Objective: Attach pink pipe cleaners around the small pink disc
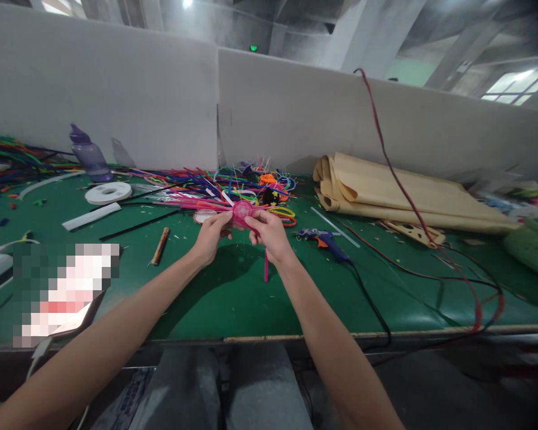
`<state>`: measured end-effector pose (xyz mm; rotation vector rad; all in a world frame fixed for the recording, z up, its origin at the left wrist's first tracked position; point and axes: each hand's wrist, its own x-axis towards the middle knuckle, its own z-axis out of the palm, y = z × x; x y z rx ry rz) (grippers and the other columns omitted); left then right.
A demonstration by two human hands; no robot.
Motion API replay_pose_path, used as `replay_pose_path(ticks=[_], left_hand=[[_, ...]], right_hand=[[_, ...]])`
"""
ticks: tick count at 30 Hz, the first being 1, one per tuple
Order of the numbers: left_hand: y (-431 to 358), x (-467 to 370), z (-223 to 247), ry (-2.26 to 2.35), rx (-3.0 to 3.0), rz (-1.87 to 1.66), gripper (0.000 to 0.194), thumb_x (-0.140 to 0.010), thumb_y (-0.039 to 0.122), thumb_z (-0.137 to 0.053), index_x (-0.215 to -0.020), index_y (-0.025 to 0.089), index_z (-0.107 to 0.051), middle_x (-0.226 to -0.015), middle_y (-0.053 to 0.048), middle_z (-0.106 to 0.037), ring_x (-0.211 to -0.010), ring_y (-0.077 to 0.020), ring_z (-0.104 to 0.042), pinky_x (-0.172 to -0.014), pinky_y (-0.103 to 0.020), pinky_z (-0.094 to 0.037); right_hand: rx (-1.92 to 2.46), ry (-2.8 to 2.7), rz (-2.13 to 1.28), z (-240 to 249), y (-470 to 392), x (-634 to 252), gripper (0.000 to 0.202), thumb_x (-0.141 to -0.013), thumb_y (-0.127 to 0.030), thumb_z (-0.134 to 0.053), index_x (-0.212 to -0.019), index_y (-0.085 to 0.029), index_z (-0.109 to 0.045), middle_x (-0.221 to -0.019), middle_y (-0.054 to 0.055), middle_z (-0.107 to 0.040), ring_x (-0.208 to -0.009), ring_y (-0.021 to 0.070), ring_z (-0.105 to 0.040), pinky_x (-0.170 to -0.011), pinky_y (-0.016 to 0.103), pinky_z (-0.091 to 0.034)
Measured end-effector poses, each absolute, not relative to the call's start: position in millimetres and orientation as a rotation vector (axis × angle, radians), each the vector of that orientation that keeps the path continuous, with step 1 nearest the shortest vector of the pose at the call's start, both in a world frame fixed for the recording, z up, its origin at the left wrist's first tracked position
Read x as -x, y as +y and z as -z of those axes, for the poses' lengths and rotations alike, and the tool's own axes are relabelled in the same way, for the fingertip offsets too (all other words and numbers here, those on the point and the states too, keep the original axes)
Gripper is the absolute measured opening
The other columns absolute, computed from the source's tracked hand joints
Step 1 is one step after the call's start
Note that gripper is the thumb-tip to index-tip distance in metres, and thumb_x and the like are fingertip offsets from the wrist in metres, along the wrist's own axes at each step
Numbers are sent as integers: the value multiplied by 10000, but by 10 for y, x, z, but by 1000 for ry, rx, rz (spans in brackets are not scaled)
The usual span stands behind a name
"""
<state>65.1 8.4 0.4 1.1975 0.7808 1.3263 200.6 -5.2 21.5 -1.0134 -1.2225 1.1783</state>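
A round pink coil (242,210) is held up between my two hands above the green table (233,310). My left hand (214,234) pinches its left edge with thumb and fingers. On the other side, my right hand (269,232) grips the lower right edge, fingers closed. A pink strip (266,269) hangs down below my right hand. Just behind the coil lies a heap of colourful pipe cleaners (192,179), with a yellow loop (283,211) close to my right hand.
A blue glue gun (325,240) with its cable lies right of my hands, before rolled brown paper (399,191). At left are a white tape roll (108,193), a purple bottle (89,155), a brown stick (161,246) and a blurred-out phone (72,292).
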Motion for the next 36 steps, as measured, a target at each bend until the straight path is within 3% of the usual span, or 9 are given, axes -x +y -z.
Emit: replay_pose_path(ticks=[19, 29, 36], left_hand=[[80, -638, -8, 759, -1136, -1287, 147, -658, 293, -672, -708, 161, -629, -720, -12, -624, -700, -154, -622, -509, -233, -356], [80, -635, -17, 754, -1148, -1271, 167, -662, 317, -679, -719, 165, -644, -728, -22, -640, -720, -165, -629, -510, -235, -364], [99, -636, 29, 844, -1347, -1300, 247, -675, 380, -693, -790, 163, -667, -748, -40, -662, -718, -147, -592, -539, -224, -390]], right_hand=[[1040, -1203, -1172, -224, -63, -2002, 115, -711, -241, -614, -682, -170, -528, -549, -65, -501, -313, 23, -415, -331, 174, -261], [1026, -1198, -1171, -218, -60, -2006, 123, -713, -237, -619, -675, -170, -521, -542, -59, -502, -314, 32, -416, -339, 183, -271], [1021, -1222, -1184, -217, -59, -2012, 104, -717, -237, -608, -700, -161, -540, -612, -26, -587, -315, 27, -421, -334, 183, -282]])
